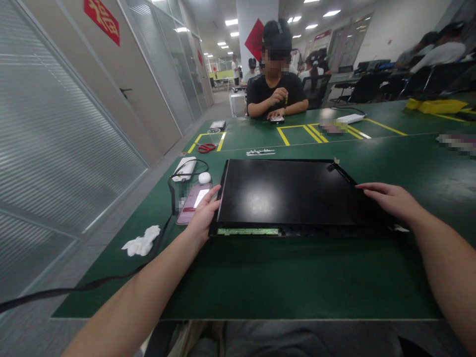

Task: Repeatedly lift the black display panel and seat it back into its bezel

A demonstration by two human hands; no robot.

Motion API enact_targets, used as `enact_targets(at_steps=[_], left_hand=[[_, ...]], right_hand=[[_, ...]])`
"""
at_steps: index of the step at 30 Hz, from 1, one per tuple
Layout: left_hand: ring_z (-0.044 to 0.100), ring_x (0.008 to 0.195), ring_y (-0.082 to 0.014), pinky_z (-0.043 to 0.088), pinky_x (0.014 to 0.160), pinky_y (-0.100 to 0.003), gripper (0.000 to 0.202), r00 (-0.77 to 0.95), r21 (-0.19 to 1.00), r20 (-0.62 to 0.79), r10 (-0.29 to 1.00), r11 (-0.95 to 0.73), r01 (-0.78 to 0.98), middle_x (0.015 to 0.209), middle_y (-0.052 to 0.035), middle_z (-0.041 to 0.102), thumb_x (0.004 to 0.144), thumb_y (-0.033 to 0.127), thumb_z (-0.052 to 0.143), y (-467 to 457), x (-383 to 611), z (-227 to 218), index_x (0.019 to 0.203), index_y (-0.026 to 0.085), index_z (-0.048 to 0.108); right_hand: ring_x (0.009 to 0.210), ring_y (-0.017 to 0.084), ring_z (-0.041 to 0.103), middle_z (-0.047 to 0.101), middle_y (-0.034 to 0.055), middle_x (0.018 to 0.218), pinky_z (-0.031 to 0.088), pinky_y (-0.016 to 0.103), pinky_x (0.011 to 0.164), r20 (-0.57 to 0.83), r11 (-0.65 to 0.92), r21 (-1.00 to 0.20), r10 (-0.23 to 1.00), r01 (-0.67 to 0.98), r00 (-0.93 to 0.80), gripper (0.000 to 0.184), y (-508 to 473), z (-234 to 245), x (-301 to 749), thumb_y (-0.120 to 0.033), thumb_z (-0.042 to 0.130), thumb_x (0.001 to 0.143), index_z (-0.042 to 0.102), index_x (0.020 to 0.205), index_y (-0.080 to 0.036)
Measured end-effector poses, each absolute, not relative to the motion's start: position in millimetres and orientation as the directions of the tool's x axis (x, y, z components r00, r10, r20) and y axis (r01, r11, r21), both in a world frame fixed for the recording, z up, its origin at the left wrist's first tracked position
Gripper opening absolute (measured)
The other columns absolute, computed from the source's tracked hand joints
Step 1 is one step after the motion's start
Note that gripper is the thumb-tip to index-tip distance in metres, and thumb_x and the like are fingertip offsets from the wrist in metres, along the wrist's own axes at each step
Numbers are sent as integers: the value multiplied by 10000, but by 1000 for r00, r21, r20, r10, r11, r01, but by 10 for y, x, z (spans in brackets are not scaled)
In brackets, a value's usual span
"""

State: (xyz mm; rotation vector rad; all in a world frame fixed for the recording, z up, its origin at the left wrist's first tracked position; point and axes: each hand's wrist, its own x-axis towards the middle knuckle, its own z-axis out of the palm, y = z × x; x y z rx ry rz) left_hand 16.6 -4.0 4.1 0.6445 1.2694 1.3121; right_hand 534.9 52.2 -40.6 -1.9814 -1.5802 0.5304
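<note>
A flat black display panel (286,193) lies in a thin black frame, its long lower side facing me. A strip of green circuit board (247,231) shows along the lower left of the frame. My left hand (204,213) grips the frame's left edge, thumb and fingers around the side. At the opposite edge, my right hand (390,198) holds the right side, its fingers pressed together on the rim. Small pale tabs stick out at the upper right and lower right corners. The undersides of both hands' grips are hidden.
Left of the panel are a phone (193,203), a white power bank (185,169), a small white case (204,178), crumpled tissue (142,241) and a black cable (100,284). Beyond lie red scissors (206,148) and white strips (260,152). Across the green table (297,282) sits a person (277,89).
</note>
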Motion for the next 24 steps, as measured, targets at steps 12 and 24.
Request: enact_targets(at_steps=[12,24], left_hand=[[751,947,-255,607,782,-317,553,-80,956,-229,970,208,-207,976,-70,795,718,310,840,-76,156,83,1233,175,690],[686,1136,-297,574,900,-355,339,-37,961,-169,985,156,-226,1139,-83,774,691,318,779,-64,131,134,990,157,786]], right_hand=[[1018,281,689,763,55,1093,508,423,940,16,-126,-608,985,784,170,466,543,-441,5360,-507,623,733,761,1119,-285],[979,259,652,726,63,1082,509,383,849,12,-129,-499,988,857,156,494,523,-375,5314,-503,623,738,759,1150,-266]])
